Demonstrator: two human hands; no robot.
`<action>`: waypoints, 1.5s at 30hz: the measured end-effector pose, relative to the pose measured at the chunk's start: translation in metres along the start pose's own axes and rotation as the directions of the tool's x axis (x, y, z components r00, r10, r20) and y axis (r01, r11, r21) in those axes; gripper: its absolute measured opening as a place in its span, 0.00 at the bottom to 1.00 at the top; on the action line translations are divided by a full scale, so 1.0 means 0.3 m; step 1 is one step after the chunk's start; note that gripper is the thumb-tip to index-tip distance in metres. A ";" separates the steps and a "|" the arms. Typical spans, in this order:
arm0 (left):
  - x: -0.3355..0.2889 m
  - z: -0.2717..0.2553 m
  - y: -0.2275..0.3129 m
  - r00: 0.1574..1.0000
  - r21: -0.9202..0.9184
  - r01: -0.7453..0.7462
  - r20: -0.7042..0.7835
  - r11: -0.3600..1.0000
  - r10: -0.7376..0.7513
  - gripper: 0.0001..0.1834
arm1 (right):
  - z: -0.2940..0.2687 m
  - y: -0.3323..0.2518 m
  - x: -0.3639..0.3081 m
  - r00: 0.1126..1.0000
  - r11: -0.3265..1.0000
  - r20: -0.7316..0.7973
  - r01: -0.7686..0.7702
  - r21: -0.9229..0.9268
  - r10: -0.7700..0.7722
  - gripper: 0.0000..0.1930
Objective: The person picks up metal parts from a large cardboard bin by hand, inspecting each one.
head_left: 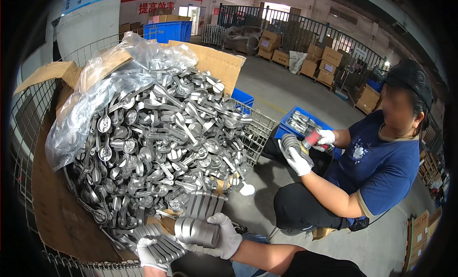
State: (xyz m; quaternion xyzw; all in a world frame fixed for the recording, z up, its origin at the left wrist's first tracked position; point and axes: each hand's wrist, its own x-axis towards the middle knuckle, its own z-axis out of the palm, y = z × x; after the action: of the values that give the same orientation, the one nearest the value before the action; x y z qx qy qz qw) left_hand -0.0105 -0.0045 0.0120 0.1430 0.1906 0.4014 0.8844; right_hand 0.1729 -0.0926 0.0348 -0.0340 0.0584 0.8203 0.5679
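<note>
In the head view, the right hand [230, 239], in a white glove, clasps a group of broad curved metal pieces [196, 232], with its fingers bent over the upper edge at the near end. The left hand [149, 254], also gloved, has its fingers closed on the end of a row of narrow metal strips [164, 246] just beside that group; whether the two groups touch cannot be told. Both are low in the view, in front of a large heap of grey metal parts [167, 133] with rounded heads and slim handles. Another row of ribbed metal pieces [206, 204] lies at the heap's near edge, just beyond the right hand. The heap sits in a wire cage [260, 133] lined with cardboard [55, 215], and clear plastic sheeting [71, 129] drapes over its left side. To the right, a seated co-worker [381, 157] in a blue shirt holds a red tool [312, 138] against a fanned stack of metal parts [289, 144]. A blue crate [281, 130] with more metal pieces stands near them on the floor [265, 93].
</note>
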 end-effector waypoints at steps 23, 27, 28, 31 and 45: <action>0.015 -0.083 -0.009 0.978 -0.112 -0.074 -0.204 0.991 0.050 0.26 | 0.047 -0.015 -0.034 1.000 1.000 0.011 -0.007 0.001 0.007 0.34; 0.020 -0.057 -0.007 0.985 0.101 0.104 0.126 0.989 -0.116 0.15 | 0.072 -0.017 -0.038 0.988 0.983 -0.098 0.107 -0.152 -0.123 0.34; 0.022 -0.055 0.009 0.937 0.148 0.252 0.211 0.956 -0.280 0.20 | 0.069 -0.018 -0.042 0.982 0.986 0.132 0.144 -0.085 -0.132 0.33; 0.022 -0.052 -0.006 0.987 -0.127 0.161 0.044 0.979 -0.157 0.28 | 0.045 -0.005 -0.081 0.951 0.826 0.109 0.306 -0.474 -0.289 0.31; 0.020 -0.066 0.022 0.992 -0.261 -0.034 -0.127 0.965 0.000 0.14 | 0.080 0.036 -0.059 0.878 0.849 -0.111 0.409 -0.335 -0.466 0.36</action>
State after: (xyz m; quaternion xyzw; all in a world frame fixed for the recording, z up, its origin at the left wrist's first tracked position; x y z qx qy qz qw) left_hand -0.0203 0.0063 -0.0042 0.0005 0.1896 0.4388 0.8783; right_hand 0.1692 -0.1094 0.0612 -0.2098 -0.0234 0.6607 0.7203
